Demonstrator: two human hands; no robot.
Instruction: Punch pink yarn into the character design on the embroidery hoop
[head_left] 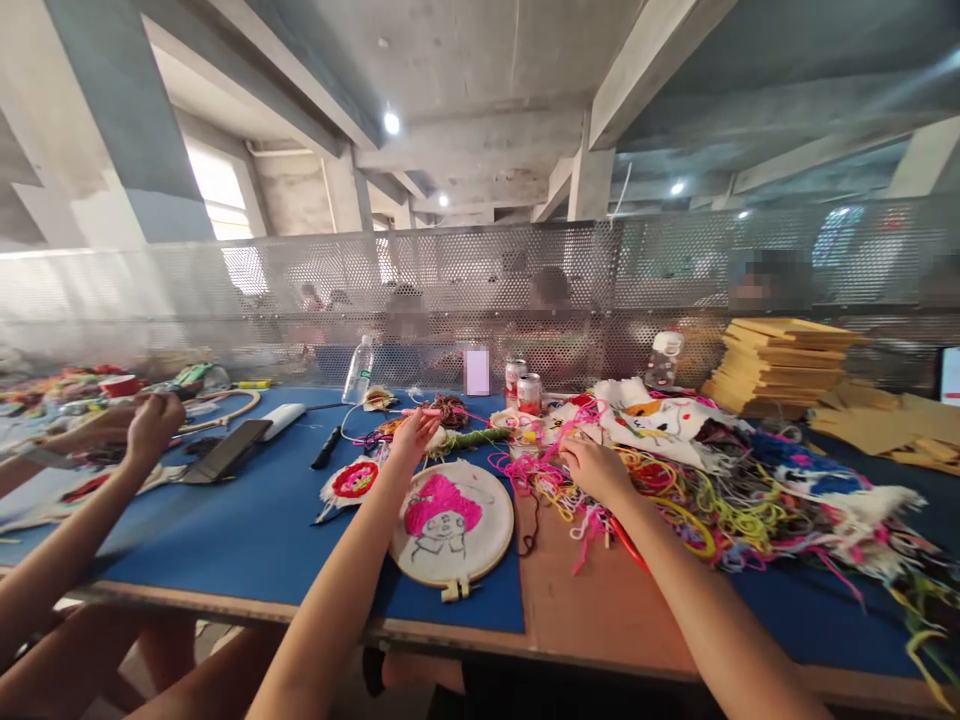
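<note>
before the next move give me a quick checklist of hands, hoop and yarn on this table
1. Left hand past the embroidery hoop, holding a pink tool: ok.
2. Right hand in the yarn pile: ok; grip on a strand: cannot tell.
3. Hoop flat on the blue mat, pink stitching up: ok.
4. Yarn untangled: not ok.
5. Drink cans upright, behind the yarn: ok.
6. Co-worker's hand apart from the hoop: ok.

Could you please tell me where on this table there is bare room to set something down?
Bare blue mat lies between the tablet and the embroidery hoop. A bare wooden strip runs along the near edge right of the hoop. Around the right hand, the yarn pile crowds everything.
</note>
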